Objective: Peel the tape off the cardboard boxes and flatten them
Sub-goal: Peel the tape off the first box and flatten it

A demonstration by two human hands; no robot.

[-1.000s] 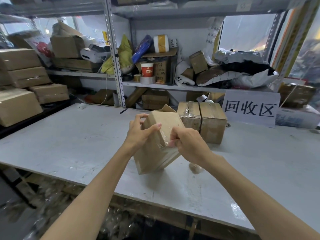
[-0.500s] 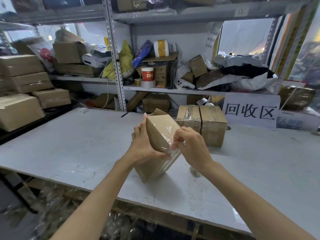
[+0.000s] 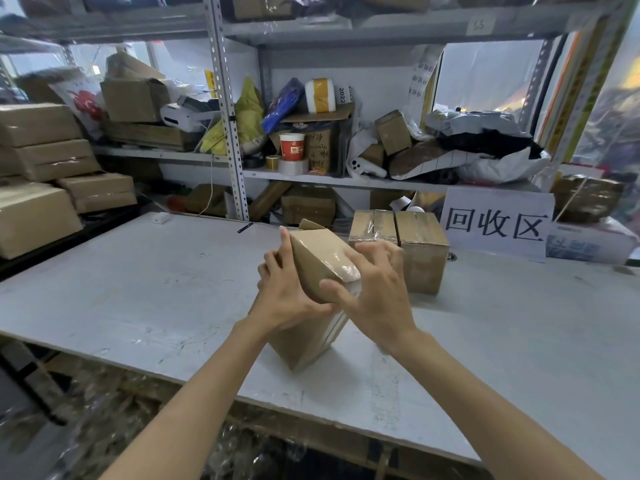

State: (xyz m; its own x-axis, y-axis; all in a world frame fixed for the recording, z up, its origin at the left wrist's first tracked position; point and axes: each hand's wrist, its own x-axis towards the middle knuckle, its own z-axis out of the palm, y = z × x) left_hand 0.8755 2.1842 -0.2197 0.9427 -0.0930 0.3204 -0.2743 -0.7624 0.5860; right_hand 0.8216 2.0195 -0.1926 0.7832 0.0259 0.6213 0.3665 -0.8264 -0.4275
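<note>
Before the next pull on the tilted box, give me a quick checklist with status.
1. Support grip: left hand grips the held box: ok.
2. Bracing: held box tilted, lower corner down on the table: ok.
3. Peel done: not ok, clear tape covers the upper face.
4. Tape edge pinched by right hand: cannot tell; thumb lies on the taped face, fingers wrap the far corner.
5. Pull room: probably not ok, two taped boxes stand close behind the right hand.

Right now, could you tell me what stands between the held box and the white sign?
In the head view, a pair of taped boxes stands side by side on the table.
</note>
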